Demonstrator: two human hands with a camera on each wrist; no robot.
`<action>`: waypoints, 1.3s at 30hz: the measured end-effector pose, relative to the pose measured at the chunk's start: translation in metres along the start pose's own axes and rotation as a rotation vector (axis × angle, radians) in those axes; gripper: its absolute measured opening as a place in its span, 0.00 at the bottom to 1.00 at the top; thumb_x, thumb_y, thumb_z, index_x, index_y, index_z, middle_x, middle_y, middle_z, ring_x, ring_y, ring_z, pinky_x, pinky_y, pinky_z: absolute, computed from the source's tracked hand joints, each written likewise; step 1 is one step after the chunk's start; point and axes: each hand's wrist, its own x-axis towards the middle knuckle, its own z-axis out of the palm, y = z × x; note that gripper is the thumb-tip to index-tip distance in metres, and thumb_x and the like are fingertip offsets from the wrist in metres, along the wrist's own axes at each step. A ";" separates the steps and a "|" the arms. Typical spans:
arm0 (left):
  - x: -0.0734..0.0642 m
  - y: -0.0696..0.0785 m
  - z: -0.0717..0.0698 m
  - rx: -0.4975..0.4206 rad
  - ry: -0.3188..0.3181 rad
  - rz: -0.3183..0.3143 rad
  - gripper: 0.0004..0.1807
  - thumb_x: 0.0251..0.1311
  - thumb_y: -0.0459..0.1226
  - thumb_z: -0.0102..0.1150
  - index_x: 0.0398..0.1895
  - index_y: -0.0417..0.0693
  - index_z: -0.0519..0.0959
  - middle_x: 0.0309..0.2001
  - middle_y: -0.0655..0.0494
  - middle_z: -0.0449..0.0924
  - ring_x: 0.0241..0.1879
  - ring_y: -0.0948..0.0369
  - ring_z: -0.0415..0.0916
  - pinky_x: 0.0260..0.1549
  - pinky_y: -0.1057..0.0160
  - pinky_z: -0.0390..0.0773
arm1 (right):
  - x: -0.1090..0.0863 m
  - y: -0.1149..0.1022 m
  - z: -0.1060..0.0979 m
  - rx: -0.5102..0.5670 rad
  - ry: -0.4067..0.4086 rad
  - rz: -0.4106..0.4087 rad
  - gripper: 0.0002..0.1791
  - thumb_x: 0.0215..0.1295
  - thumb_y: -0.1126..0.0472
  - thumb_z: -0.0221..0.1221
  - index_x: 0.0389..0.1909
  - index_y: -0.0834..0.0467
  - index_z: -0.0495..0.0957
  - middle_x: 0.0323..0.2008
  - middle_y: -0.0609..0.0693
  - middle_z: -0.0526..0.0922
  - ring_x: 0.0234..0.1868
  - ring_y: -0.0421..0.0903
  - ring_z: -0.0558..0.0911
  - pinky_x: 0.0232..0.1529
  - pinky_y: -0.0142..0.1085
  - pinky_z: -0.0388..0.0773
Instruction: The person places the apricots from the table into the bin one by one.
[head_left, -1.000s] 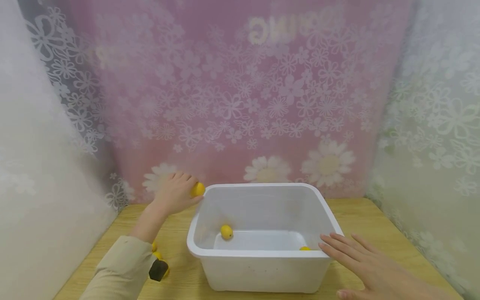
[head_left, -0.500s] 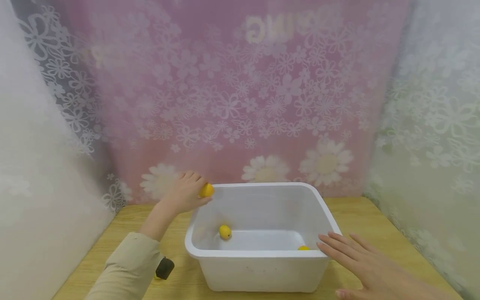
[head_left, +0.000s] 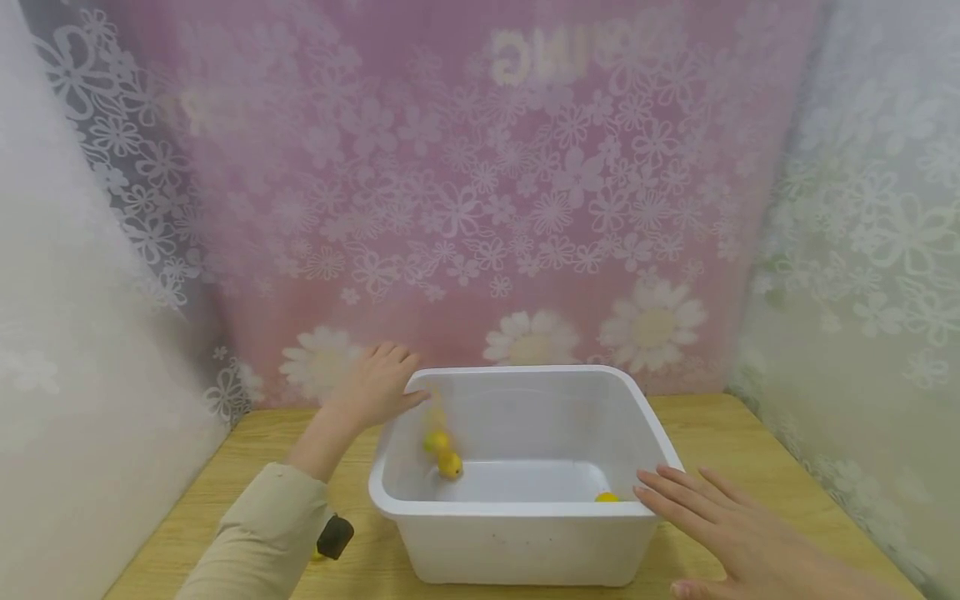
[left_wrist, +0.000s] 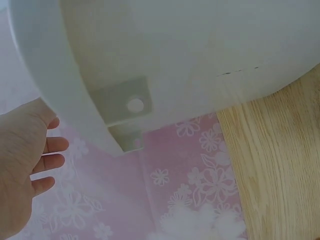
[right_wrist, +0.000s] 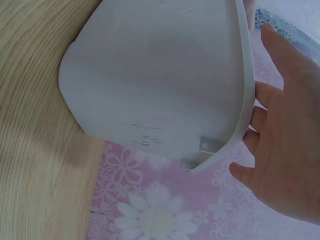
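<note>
A white plastic basin (head_left: 525, 546) stands on the wooden table. Over its back left corner my left hand (head_left: 377, 390) is loosely extended and holds nothing; in the left wrist view its fingers (left_wrist: 52, 161) are apart beside the rim. Just below that hand a blurred lemon (head_left: 435, 440) is dropping inside the basin. Another lemon (head_left: 450, 465) lies on the basin floor at the left, and a third lemon (head_left: 607, 497) is partly hidden behind the front rim. My right hand (head_left: 738, 529) rests with straight fingers on the right rim, as the right wrist view also shows.
Left of the basin, something yellow (head_left: 318, 553) peeks out beneath the dark wrist camera (head_left: 335, 536), mostly hidden by my left sleeve (head_left: 258, 533). Flower-patterned sheets (head_left: 487, 208) enclose the table (head_left: 697, 425) at the back and both sides.
My left hand has moved right to the basin's back left corner and let go of a lemon, which falls inside. The right hand stays on the rim.
</note>
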 end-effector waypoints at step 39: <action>-0.114 -0.047 0.047 0.056 0.067 -0.175 0.25 0.49 0.46 0.68 0.43 0.36 0.76 0.42 0.43 0.78 0.45 0.45 0.73 0.48 0.46 0.71 | 0.000 0.006 0.005 0.009 0.026 -0.055 0.47 0.49 0.40 0.65 0.69 0.55 0.60 0.68 0.50 0.63 0.72 0.36 0.45 0.68 0.26 0.30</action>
